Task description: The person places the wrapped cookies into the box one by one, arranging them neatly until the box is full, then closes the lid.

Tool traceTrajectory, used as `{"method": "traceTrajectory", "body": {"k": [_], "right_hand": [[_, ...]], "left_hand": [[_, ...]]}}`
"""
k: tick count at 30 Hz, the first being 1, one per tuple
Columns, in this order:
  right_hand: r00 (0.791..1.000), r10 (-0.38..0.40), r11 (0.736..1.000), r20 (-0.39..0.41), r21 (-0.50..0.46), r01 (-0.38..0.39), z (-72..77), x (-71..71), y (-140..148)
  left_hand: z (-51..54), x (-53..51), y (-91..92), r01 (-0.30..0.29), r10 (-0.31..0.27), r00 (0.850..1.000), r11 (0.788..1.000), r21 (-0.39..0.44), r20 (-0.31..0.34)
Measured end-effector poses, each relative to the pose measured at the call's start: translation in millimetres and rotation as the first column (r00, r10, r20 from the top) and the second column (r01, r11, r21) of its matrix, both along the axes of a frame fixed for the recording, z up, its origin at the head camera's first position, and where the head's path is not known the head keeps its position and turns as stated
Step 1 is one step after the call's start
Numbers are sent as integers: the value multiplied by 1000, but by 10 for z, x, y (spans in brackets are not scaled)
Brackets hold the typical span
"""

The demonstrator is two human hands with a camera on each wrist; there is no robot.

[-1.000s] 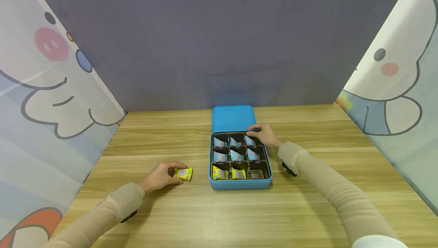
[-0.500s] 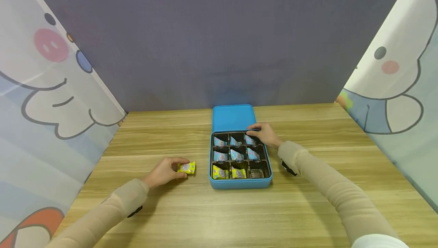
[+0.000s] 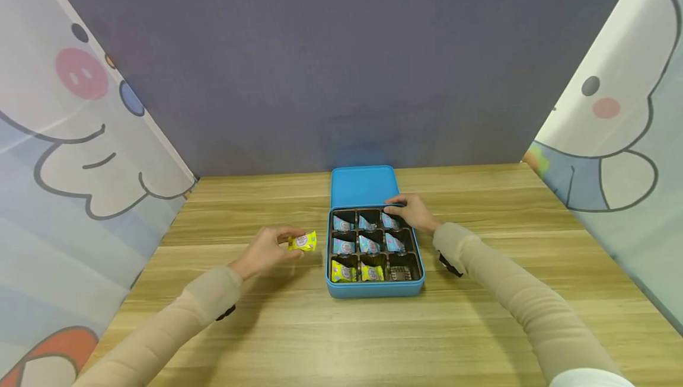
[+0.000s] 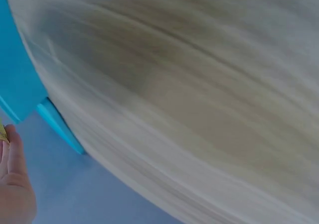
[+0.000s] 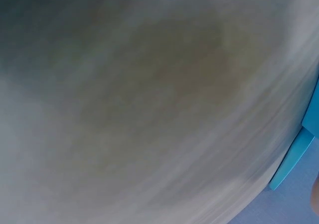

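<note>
A yellow wrapped candy point(image 3: 302, 241) is pinched between the thumb and fingers of my left hand point(image 3: 269, 249), left of the blue box point(image 3: 374, 290) and above the table. In the left wrist view, only part of the left hand point(image 4: 14, 179) and a bit of yellow wrapper show. My right hand point(image 3: 416, 212) grips the box's rim at its back right corner. Inside is a dark divided tray; blue candies point(image 3: 344, 247) fill its back and middle rows. Two yellow candies point(image 3: 372, 272) lie in the front left and front middle compartments. The front right compartment point(image 3: 401, 272) shows its bare bottom.
The box's blue lid point(image 3: 364, 185) lies back, open, behind it. A wooden table point(image 3: 331, 339) carries everything. Beyond its far edge rises a grey panel point(image 3: 352, 67), with cartoon-printed curtains point(image 3: 603, 132) on both sides.
My left hand has moved forward and to the right with the yellow candy, nearer the box. The right hand has stayed at the box's corner.
</note>
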State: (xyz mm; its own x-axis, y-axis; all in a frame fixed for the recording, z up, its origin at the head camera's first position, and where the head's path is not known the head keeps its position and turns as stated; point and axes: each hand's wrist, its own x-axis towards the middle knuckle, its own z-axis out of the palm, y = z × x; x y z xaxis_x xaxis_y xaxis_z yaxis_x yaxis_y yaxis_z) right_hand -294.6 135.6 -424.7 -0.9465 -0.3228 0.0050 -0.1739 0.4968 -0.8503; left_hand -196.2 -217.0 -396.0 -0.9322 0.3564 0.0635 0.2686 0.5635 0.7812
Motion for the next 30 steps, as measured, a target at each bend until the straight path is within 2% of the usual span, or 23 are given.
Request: {"method": "traceTrajectory", "body": {"k": [5, 13, 16, 21, 30], "right_hand": [[1000, -2, 1000, -7, 4, 2, 2, 1, 3], [1000, 1, 1000, -12, -6, -1, 13, 11, 17], [1000, -3, 1000, -4, 0, 3, 17, 14, 14], [1000, -4, 1000, 6, 10, 4, 31, 6, 3], [1000, 0, 1000, -3, 11, 0, 25, 12, 5]], "left_hand": [[63, -6, 162, 13, -13, 998, 1000, -6, -55], [136, -17, 434, 53, -52, 997, 999, 3, -56], [157, 8, 539, 56, -55, 994, 998, 7, -96], [200, 68, 725, 14, -13, 991, 1000, 6, -136], [218, 99, 921, 52, -55, 985, 998, -24, -162]]}}
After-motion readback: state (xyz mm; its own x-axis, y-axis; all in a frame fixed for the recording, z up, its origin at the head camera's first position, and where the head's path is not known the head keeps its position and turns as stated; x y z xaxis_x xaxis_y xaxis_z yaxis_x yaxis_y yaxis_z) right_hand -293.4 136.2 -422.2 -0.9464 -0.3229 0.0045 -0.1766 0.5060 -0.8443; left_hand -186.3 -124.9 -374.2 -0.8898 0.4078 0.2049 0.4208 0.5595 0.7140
